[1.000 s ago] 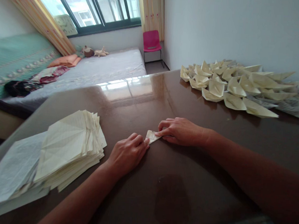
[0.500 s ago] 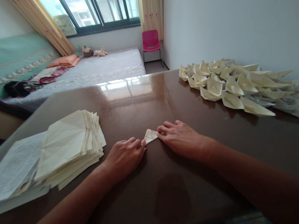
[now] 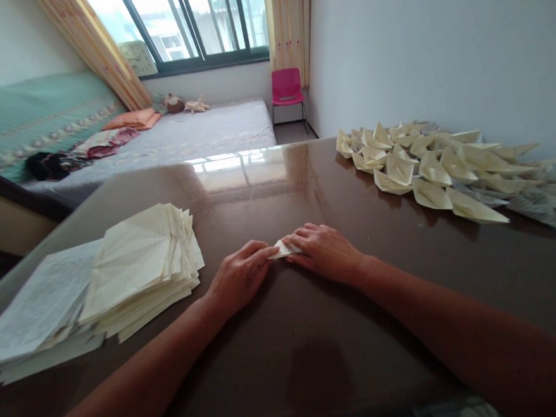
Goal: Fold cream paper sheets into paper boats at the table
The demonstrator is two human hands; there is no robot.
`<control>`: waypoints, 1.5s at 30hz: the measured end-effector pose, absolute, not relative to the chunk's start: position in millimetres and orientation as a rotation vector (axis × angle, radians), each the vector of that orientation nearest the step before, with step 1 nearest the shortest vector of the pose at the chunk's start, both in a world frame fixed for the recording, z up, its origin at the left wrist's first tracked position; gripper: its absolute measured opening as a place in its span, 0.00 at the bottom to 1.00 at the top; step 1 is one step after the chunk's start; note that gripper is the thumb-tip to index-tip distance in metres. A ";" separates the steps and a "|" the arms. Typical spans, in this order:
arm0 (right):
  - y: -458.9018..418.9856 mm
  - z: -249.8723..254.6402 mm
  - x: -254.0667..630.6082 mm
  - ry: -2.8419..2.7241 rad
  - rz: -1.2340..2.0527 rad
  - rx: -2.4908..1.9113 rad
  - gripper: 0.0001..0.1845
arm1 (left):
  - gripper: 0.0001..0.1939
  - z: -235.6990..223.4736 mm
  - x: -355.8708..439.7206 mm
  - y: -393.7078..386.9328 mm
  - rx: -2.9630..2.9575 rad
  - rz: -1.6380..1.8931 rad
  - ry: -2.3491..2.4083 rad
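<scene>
A small folded piece of paper [image 3: 282, 249], cream with faint print, is at the middle of the brown table, between my two hands. My left hand [image 3: 243, 268] pinches its left corner between thumb and fingers. From the right, my right hand [image 3: 325, 251] grips the other end, its fingers lying over the top and covering much of the paper. To the left is a thick stack of creased cream sheets [image 3: 132, 255], partly on top of greyish printed sheets [image 3: 48, 297]. Many folded paper boats [image 3: 435, 169] crowd together at the back right.
The glossy brown table [image 3: 244, 209] reflects the window. Past its far edge are a bed [image 3: 231, 126] and a pink chair [image 3: 287, 87]. A white wall [image 3: 412, 59] rises behind the boats. A dark-framed chair [image 3: 6, 215] stands at the left.
Both hands have drawn closer together on the folded paper, and less of it shows. My left thumb now lies along its near left edge. The view has shifted slightly.
</scene>
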State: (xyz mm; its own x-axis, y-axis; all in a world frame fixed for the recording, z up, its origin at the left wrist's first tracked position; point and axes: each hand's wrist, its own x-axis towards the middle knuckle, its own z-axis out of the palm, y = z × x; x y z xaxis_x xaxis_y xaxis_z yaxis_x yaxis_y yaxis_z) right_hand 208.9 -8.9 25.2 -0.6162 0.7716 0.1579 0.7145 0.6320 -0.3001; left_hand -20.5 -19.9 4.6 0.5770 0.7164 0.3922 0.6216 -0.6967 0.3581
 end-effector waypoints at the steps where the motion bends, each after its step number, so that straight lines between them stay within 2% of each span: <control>1: -8.3 24.4 209.1 -2.555 0.361 -1.188 0.20 | 0.14 4.2 -20.3 -19.3 2.568 0.823 1.108; 5: -6.3 19.6 209.8 -2.408 0.655 -1.081 0.27 | 0.13 6.7 -16.9 -20.1 2.382 0.931 1.020; 10: -9.7 15.5 205.0 -2.255 0.878 -1.072 0.25 | 0.19 11.4 -9.3 -25.4 2.153 0.923 0.952; 19: -11.3 12.9 199.6 -2.130 1.092 -1.061 0.24 | 0.20 13.2 -6.7 -26.5 2.131 0.861 0.969; 34: -9.9 23.1 204.9 -2.176 1.248 -0.924 0.23 | 0.24 21.6 -7.7 -30.6 2.398 0.744 1.016; 41: -14.0 27.8 204.4 -2.295 0.983 -0.951 0.20 | 0.25 19.8 -9.0 -29.8 2.497 0.722 1.029; 45: -12.7 32.0 207.6 -2.366 1.004 -0.854 0.19 | 0.26 18.1 -10.4 -27.9 2.542 0.727 1.018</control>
